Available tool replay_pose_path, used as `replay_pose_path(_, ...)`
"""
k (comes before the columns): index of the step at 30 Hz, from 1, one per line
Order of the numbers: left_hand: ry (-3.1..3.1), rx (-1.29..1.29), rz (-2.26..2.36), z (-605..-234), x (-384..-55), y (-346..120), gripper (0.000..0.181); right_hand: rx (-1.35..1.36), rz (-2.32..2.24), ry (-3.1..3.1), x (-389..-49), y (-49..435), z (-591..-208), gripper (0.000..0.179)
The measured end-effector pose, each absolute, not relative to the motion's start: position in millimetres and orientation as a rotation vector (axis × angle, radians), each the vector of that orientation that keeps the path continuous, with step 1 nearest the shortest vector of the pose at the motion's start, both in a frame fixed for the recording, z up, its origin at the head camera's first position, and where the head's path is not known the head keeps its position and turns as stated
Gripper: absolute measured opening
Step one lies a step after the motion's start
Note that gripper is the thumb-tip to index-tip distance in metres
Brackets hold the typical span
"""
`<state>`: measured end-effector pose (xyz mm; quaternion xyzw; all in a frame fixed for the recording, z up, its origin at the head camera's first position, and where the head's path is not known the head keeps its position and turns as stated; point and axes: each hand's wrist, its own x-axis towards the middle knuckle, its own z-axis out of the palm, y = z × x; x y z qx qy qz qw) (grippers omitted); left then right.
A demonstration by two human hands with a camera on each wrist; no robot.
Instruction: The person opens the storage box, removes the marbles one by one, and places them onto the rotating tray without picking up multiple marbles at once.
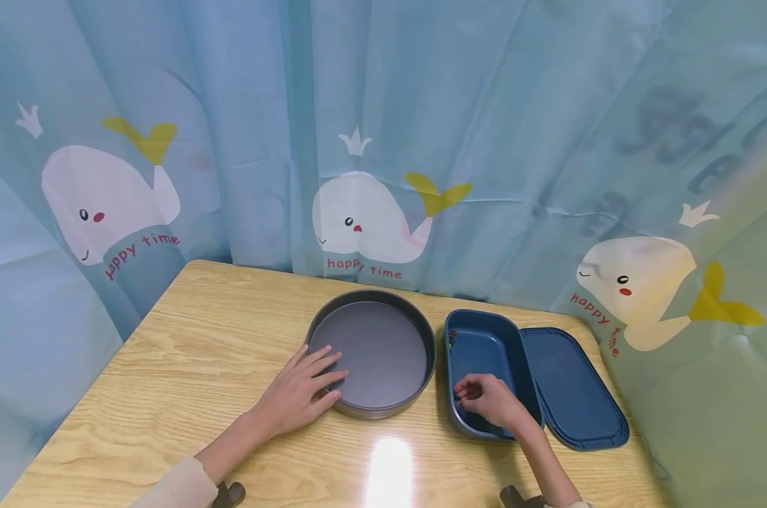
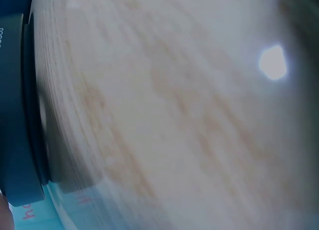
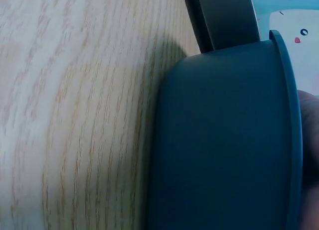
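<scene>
A round dark grey pan point(image 1: 373, 353) lies flat on the table. My left hand point(image 1: 300, 388) rests at its near-left rim with straight, spread fingers reaching over the inside. To the right stands a blue rectangular container point(image 1: 485, 353), uncovered. My right hand point(image 1: 491, 401) reaches down into its near part with bent fingers; whether they pinch something is hidden. A small red and green patch point(image 1: 452, 339) shows at the container's left inner wall, too small to identify. In the right wrist view the container's outer wall point(image 3: 224, 140) hides most of the hand.
A blue lid point(image 1: 576, 388) lies against the container's right side, near the table's right edge. Wooden tabletop point(image 1: 186, 367) extends to the left. A light blue curtain point(image 1: 256, 141) with whale prints hangs along the back and both sides.
</scene>
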<state>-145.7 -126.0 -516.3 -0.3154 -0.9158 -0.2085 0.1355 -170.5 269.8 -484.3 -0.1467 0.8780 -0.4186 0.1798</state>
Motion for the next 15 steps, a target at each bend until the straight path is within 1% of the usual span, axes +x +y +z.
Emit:
replay_pose_path(11, -2.634, -0.915, -0.605, -517.9, -146.3, -126.6, 0.035, -0.521, -1.019, 2.469, -168.0, 268.8, -479.9, 0.011)
replay_pose_path(15, -2.628, -0.92, -0.61, -517.8, -146.6, -127.0, 0.036, -0.535, -0.979, 2.468, -167.9, 268.7, -481.6, 0.013)
